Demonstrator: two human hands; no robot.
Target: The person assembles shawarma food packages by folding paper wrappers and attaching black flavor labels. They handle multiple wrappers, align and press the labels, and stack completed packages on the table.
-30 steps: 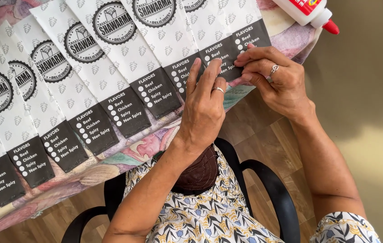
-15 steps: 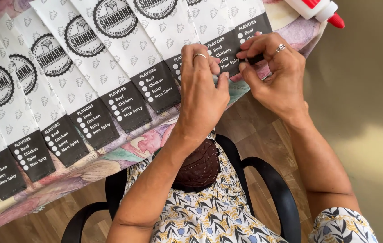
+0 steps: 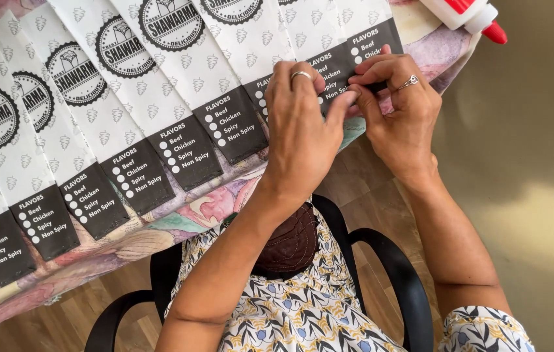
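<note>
Now, left hand [image 3: 299, 140]: fingers flat, pressing the paper sleeve [image 3: 329, 55].
Right hand [image 3: 397, 111]: pinching sleeve's dark end; crease evenly, edges aligned.

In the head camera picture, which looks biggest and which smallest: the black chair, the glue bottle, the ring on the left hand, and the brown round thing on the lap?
1. black chair, biggest
2. brown round thing
3. glue bottle, but it is partly cut off at the edge, so its true size is unsure
4. ring on the left hand, smallest
</note>
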